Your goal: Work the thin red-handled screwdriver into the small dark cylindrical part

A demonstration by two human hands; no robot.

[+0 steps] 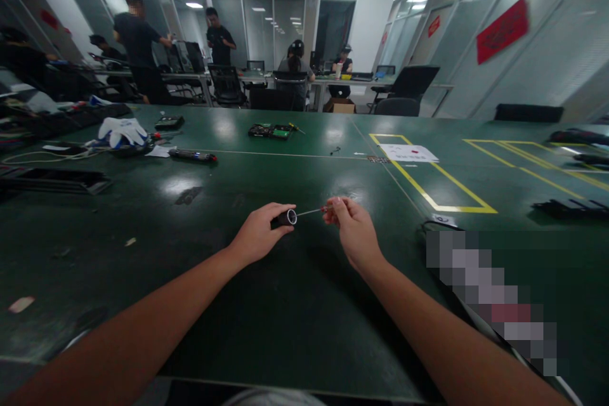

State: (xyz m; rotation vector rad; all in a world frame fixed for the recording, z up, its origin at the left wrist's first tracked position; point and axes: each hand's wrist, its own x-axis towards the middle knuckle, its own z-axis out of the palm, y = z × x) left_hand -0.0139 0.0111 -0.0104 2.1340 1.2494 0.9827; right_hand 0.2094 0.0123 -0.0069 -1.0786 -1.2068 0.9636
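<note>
Above the green table (266, 317), my left hand (259, 231) grips a short black cylinder (288, 217) with a pale ring around its open end, which faces right. My right hand (351, 228) pinches the small red handle of a thin screwdriver (311, 211). Its slender metal shaft points left, and the tip is at the ringed end of the cylinder. Whether the tip reaches inside or only touches the rim, I cannot tell. Most of the handle is hidden by my right fingers.
White gloves (122, 132), a dark pen-like tool (193, 155) and a green circuit board (271, 131) lie farther back. Yellow tape (419, 187) and a white paper (409, 152) are at the right. Several people sit or stand beyond the table. A blurred-out object lies right of my arm.
</note>
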